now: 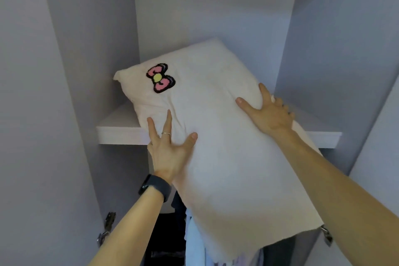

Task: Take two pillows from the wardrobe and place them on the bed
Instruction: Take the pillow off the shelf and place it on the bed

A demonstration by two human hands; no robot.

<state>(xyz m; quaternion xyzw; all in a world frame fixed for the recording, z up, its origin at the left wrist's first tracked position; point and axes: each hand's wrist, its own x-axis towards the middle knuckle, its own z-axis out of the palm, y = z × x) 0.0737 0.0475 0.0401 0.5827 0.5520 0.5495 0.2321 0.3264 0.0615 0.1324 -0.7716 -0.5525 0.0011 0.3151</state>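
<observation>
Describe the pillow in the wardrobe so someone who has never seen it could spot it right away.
Look inside the pale lilac wardrobe, at its upper shelf. The white pillow lies tilted across that shelf, its near end hanging over the front edge, with the left hand and right hand on it. A pink bow patch with a yellow centre marks its far corner.

a pale shelf (121, 130) spans the wardrobe (64, 71) at its upper part. a white pillow (216, 136) with a pink bow patch (160, 77) lies tilted on it, its near end hanging out past the front edge.
</observation>
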